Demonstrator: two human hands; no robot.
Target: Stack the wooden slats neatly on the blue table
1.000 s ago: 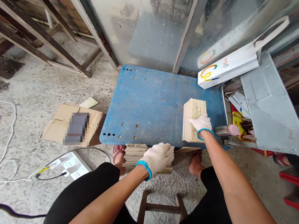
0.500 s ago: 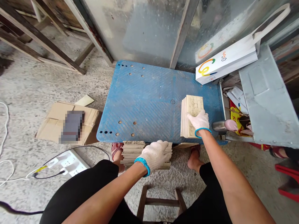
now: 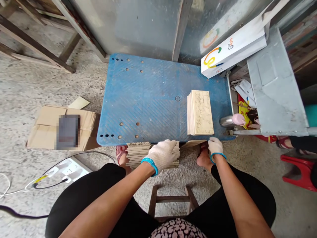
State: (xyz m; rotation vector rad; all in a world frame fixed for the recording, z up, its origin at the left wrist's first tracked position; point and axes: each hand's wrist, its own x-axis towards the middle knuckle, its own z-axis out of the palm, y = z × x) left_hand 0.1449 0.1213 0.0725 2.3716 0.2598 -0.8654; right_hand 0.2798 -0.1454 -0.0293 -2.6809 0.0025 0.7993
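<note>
My gloved left hand [image 3: 162, 153] lies over the right end of a stack of thin pale wooden boards [image 3: 137, 153], fingers curled over its top. That stack stands on the floor, just under the near edge of the blue platform [image 3: 148, 102]. My gloved right hand [image 3: 215, 147] is down at the platform's near edge, fingers curled on the right end of a single loose board [image 3: 194, 143] that pokes out there. A second, neat stack of boards [image 3: 200, 112] rests on the platform's right side with no hand on it.
A white paper bag [image 3: 230, 49] and a grey metal cabinet [image 3: 272, 86] stand at the right. A flattened cardboard box [image 3: 44, 125] and a power strip with cables [image 3: 66, 170] lie on the concrete at left. A wooden stool [image 3: 170, 201] is under me, a red stool [image 3: 297, 168] at right.
My right hand left the stack on the platform and dropped toward me to the loose board at the near edge. My left hand stayed on the floor stack. The view tipped downward.
</note>
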